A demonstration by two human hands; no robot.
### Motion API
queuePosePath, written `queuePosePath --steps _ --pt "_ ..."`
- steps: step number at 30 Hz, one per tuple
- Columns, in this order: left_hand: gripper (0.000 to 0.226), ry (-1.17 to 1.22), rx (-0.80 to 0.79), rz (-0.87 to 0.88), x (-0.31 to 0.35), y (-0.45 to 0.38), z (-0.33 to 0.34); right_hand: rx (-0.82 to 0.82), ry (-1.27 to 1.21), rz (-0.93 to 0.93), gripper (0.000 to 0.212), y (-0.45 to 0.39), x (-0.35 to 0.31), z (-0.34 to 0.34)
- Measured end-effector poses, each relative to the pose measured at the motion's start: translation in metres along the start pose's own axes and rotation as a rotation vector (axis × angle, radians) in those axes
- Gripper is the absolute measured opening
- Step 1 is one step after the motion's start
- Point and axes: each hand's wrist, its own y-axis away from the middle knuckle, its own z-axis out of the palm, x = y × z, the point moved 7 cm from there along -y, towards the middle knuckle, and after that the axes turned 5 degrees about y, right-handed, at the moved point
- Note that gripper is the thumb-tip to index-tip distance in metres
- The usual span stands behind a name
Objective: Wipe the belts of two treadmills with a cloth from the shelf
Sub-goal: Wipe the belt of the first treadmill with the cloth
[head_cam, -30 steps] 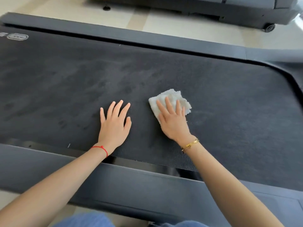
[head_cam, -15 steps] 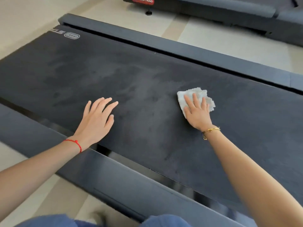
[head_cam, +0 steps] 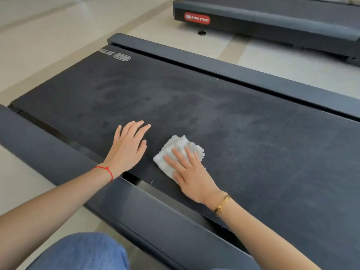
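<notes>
A dark treadmill belt [head_cam: 224,117] fills the middle of the head view, dusty and smudged in patches. A folded white cloth [head_cam: 176,151] lies on it near the front edge. My right hand [head_cam: 191,176] presses flat on the cloth with straight, spread fingers. My left hand [head_cam: 129,147] rests flat on the bare belt just left of the cloth, fingers straight and together. The belt of a second treadmill [head_cam: 282,8] shows at the top right.
Grey side rails run along the near side [head_cam: 58,152] and far side [head_cam: 233,73] of the belt. The belt's rear end with a logo [head_cam: 121,57] is at the upper left. Beige tiled floor [head_cam: 48,36] surrounds it. My blue-jeaned knee [head_cam: 81,252] is at the bottom.
My right hand has slid the cloth left and toward the near edge, ending close to my left hand. The view has swung toward the belt's rear end.
</notes>
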Motion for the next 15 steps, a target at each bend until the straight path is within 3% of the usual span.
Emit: queuePosePath --steps 3,10,15 --pt "0.05 -0.004 -0.009 0.019 -0.03 -0.01 -0.001 0.01 0.026 0.073 0.051 -0.006 0.017 -0.002" --pt "0.05 0.0 -0.002 0.053 -0.095 -0.04 -0.004 0.073 -0.001 0.561 0.05 -0.059 0.09 -0.03" --pt "0.051 0.043 -0.031 0.019 -0.126 -0.052 -0.003 0.049 -0.041 0.499 0.049 -0.085 0.038 -0.018"
